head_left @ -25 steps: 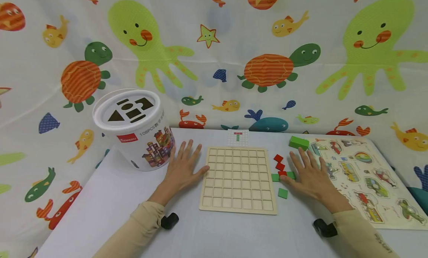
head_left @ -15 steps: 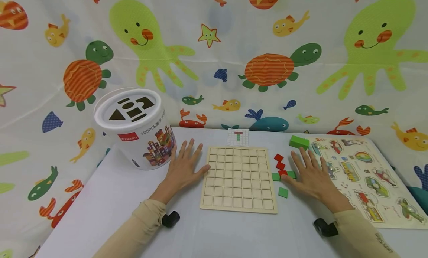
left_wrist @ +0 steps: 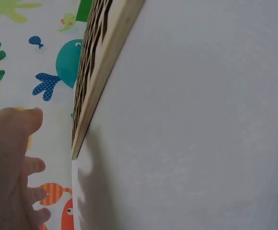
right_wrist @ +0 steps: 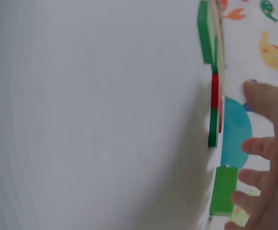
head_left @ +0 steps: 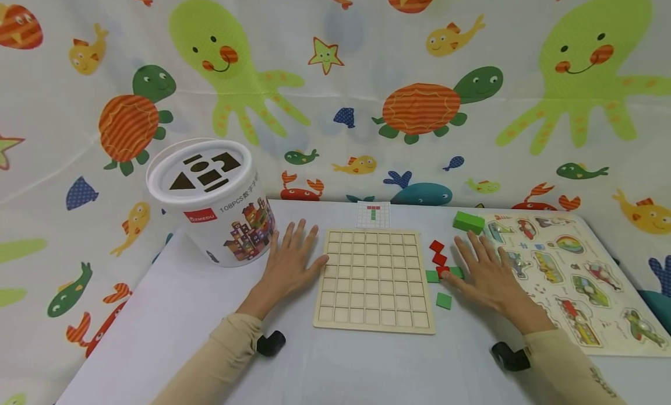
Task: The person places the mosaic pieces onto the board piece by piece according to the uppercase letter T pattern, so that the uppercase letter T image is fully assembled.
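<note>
A square wooden grid board (head_left: 373, 280) lies on the white table between the two hands. The left hand (head_left: 287, 268) is spread flat with straight fingers, its thumb tip right at the board's left edge; it holds nothing. To the right, the right hand (head_left: 487, 277) is spread too, holding nothing, its thumb overlapping a red tile (head_left: 442, 271). Two more red tiles lie in a line behind that one, the farthest being a red tile (head_left: 437, 246). Green tiles lie about them, one green tile (head_left: 444, 300) nearer the front. Beyond the right fingertips is a green block (head_left: 469, 222).
A white bucket (head_left: 225, 230) with shape holes in its lid stands back left. Behind the board lies a small pattern card (head_left: 373, 215) with a red and green T. A picture puzzle board (head_left: 566, 288) lies at the right. A printed cloth (head_left: 335, 102) hangs behind the table.
The view shifts slightly with the head. Both hands stay spread in nearly the same place, and the tiles and board have not moved.
</note>
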{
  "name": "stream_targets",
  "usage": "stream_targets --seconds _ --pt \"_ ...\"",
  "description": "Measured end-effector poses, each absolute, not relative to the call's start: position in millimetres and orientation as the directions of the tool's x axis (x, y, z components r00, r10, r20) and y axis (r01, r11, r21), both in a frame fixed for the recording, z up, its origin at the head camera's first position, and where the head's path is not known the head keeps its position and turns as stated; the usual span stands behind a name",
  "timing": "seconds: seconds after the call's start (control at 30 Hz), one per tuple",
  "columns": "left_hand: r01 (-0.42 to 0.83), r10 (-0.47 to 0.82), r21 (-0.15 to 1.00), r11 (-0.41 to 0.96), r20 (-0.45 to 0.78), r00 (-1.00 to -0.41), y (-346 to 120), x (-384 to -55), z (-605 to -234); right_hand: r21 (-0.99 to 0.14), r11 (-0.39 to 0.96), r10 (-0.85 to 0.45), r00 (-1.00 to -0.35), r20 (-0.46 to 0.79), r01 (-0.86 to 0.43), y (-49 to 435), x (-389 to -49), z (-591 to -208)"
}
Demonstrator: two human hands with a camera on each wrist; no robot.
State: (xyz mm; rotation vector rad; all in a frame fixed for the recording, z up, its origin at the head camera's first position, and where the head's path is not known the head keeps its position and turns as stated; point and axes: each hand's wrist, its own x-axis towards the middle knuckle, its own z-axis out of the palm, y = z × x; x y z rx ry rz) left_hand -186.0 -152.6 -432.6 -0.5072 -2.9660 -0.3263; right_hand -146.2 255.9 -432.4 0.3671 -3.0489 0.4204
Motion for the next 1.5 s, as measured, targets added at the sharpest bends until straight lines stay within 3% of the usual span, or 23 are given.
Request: stream_targets --seconds 0.23,0.53,0.8,1.5 --pt "0.414 0.410 0.428 0.804 0.106 -0.906 -155.4 -184.3 -438.9 -0.454 0.852 -0.250 -0.965 0.082 -0.259 255.4 -145.4 -441.7" --pt "0.521 0.526 0.488 0.700 0.140 -0.839 -165.6 -186.5 -453.5 -0.596 0.775 -0.213 -0.975 0.063 -0.208 254.3 -139.7 -449.2" --pt "0.563 0.547 0.483 0.670 0.191 -0.815 -167.3 -187.2 -461.2 -0.588 0.767 -0.192 -0.967 0.168 -0.255 251.4 -138.2 -457.1" --pt "0.572 0.541 0.484 0.662 0.220 -0.812 -167.8 -185.6 -464.1 -0.553 0.790 -0.121 -0.952 0.282 -0.265 243.5 -138.8 -450.6"
